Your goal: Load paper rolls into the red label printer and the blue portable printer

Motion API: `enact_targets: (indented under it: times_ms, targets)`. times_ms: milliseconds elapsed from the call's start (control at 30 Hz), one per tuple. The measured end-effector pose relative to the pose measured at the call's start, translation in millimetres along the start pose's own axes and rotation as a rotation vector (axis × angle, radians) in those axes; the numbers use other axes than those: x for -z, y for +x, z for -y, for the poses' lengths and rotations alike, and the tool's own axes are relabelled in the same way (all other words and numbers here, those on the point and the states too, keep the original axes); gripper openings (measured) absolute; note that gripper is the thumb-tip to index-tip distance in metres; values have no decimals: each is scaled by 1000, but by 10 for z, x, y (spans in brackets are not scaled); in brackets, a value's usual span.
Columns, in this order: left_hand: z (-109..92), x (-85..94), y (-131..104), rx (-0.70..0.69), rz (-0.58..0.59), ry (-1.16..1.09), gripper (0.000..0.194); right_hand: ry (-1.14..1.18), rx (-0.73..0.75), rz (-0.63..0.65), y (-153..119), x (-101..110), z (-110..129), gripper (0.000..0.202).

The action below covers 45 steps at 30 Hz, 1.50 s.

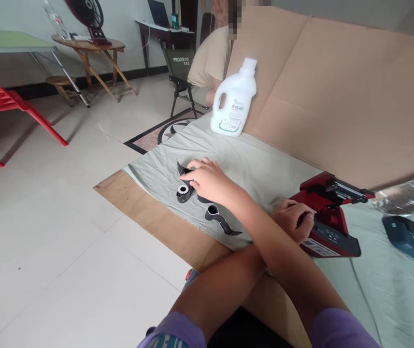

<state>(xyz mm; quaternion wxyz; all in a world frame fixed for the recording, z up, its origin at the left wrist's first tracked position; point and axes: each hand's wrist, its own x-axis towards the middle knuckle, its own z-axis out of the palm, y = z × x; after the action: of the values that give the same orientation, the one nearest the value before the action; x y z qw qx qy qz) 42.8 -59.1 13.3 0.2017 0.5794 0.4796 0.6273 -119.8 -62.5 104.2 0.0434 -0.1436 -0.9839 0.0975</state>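
Observation:
My arms cross, with the right one on top. At the far left of the cloth, my right hand (207, 179) has its finger and thumb around a small black roll (183, 170) with a loose end sticking up; the other fingers are bent above it. Close below lies another black roll (182, 194) with a white core. Nearer to me is a third roll (212, 210), its black strip trailing off to the right. My left hand (295, 220) is curled over the left edge of a red and black machine (332, 237), whose upper part is raised. Its fingertips are partly hidden.
A white jug (234, 99) stands at the back before a tall cardboard panel (337, 92). To the right of the machine lie a dark blue object (409, 237) and clear plastic wrap (402, 195). Another person (212, 60) sits behind the panel's left edge.

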Motion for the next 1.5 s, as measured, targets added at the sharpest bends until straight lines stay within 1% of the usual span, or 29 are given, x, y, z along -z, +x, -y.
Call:
enact_targets:
  times_ms: [67,133,267,333,400,467,567,633,733,767,800,833,900,933,967,1033,1100,1200,1267,1333,1367,1433,1500]
  targets:
    - [-4,-4,1,1,-9,-4,19,-10,56,64,37,-19,53,40]
    - [-10,-4,3,6,-10,-8,18,-22,46,58,54,-18,19,46]
    - [-29,7,3,34,5,-24,16,-109,-40,-30,8,28,-224,50]
    - [-41,15,-1,58,15,-32,16,-147,-40,-13,-19,24,-333,47]
    - [-52,23,-4,72,21,-34,16,-159,-27,19,-25,-12,-390,41]
    - [-59,33,-6,71,24,-32,16,-156,-26,42,-10,-63,-403,35]
    - [-61,44,-3,61,25,-24,16,-143,-46,49,4,-94,-388,33]
    - [-59,47,0,53,29,-21,17,-124,-64,22,-37,-51,-366,34]
    - [-53,38,5,50,35,-22,17,-58,-93,-50,-212,78,-280,32]
    - [-52,31,7,54,37,-19,17,-21,-106,-37,-294,115,-234,29]
    - [-50,22,8,59,36,-13,17,16,-124,10,-380,138,-180,27]
    - [-47,13,8,63,33,-7,17,45,-145,88,-464,143,-124,28]
    - [-40,-7,10,62,18,5,17,48,-188,245,-606,102,-25,23]
    - [-36,-16,11,57,7,7,18,28,-206,289,-659,64,6,17]
    - [-32,-23,12,52,-3,9,18,4,-224,299,-700,23,22,10]
    - [-24,-33,14,39,-8,11,19,-12,-252,259,-753,-45,8,7]
    - [-19,-38,16,28,0,17,18,18,-272,215,-788,-72,-35,13]
    - [-18,-38,16,31,-3,26,18,46,-267,183,-831,-44,-60,39]
    - [-21,-35,15,33,-8,30,19,32,-271,178,-846,-2,-22,57]
    - [-26,-30,14,24,-2,29,19,4,-287,183,-832,43,41,69]
    - [-29,-26,14,22,1,29,19,-17,-296,180,-807,63,73,71]
    - [-37,-18,13,30,4,27,18,-63,-286,146,-711,87,122,67]
    - [-46,-9,14,42,7,29,18,-104,-225,78,-553,71,142,50]
